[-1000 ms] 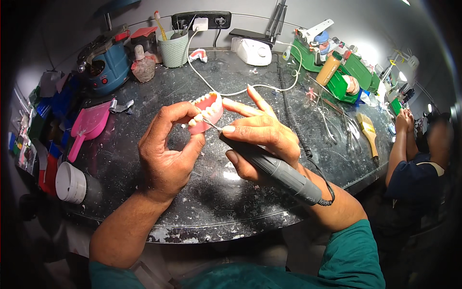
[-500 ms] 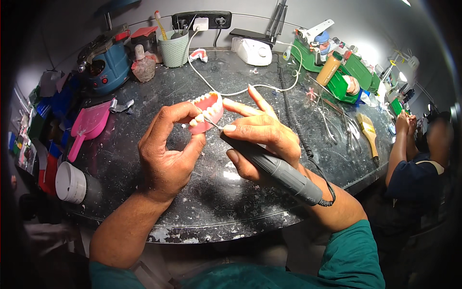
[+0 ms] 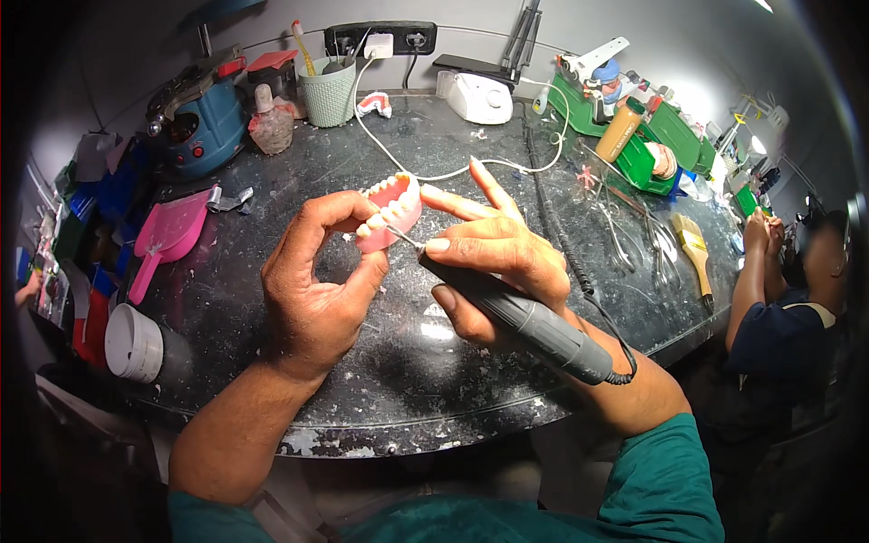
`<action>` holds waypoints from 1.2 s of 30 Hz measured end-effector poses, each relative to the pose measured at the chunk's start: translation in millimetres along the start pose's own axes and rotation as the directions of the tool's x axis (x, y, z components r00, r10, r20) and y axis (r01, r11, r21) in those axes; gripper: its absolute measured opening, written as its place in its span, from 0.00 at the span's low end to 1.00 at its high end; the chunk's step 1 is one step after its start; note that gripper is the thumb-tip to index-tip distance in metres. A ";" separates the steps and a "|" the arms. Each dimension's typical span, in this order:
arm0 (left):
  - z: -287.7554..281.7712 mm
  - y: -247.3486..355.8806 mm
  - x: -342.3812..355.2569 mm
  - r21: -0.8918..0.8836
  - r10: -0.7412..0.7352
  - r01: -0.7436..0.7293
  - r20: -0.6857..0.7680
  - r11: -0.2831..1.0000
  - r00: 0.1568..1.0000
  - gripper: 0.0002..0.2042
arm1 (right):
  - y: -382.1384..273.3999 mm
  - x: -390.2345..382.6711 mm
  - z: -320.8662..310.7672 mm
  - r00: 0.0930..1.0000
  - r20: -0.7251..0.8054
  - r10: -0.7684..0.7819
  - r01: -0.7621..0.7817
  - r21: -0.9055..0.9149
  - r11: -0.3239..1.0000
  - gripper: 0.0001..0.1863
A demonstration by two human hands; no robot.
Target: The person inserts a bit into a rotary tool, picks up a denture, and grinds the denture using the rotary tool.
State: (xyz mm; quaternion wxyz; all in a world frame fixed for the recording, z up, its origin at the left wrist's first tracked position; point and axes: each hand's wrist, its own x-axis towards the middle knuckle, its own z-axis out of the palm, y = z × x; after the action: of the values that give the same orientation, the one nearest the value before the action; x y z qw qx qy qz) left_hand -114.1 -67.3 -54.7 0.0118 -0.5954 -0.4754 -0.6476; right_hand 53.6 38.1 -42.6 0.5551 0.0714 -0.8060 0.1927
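My left hand [image 3: 317,285] grips a pink denture with white teeth [image 3: 403,206] at one end, between thumb and index finger, with the teeth arch turned upward. My right hand [image 3: 502,249] is closed round a dark grey rotary handpiece [image 3: 534,326], its ring and little fingers stretched toward the back, one near the denture. The thin metal bit meets or nearly meets the denture beside the teeth at its near side; exact contact is too small to tell. A coiled black cord runs from the handpiece's rear.
Around the dark worktop [image 3: 453,407] are a pink dustpan [image 3: 172,226], white tub [image 3: 133,344], blue machine [image 3: 204,127], brush cup [image 3: 328,95], white unit [image 3: 475,98], green boxes [image 3: 652,163], metal pliers and a paintbrush [image 3: 692,253]. A co-worker [image 3: 778,326] works at the right.
My right hand and the handpiece have shifted slightly right, drawing the bit back a little along the denture. My left hand holds nearly still. The co-worker's head has moved slightly.
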 end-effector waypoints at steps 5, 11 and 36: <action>1.7 -0.3 -0.6 -0.012 -0.012 0.012 -0.006 1.000 1.000 0.17 | 2.6 -1.8 3.1 1.000 -0.030 -0.008 0.007 -0.025 1.000 0.21; 0.9 2.0 -0.2 0.033 -0.002 0.001 0.004 0.999 1.000 0.16 | -0.9 0.5 2.9 0.999 -0.031 0.012 -0.013 -0.022 1.000 0.21; 1.7 4.3 -1.7 -0.103 -0.133 0.136 0.037 0.985 0.990 0.16 | 2.5 -3.0 0.8 1.000 0.025 -0.011 0.011 -0.010 1.000 0.22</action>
State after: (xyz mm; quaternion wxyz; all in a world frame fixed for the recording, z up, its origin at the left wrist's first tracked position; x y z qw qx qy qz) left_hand -109.8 -69.5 -53.7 -0.0706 -0.5711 -0.4798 -0.6623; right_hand 53.2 39.8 -46.2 0.5466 0.0754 -0.8133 0.1845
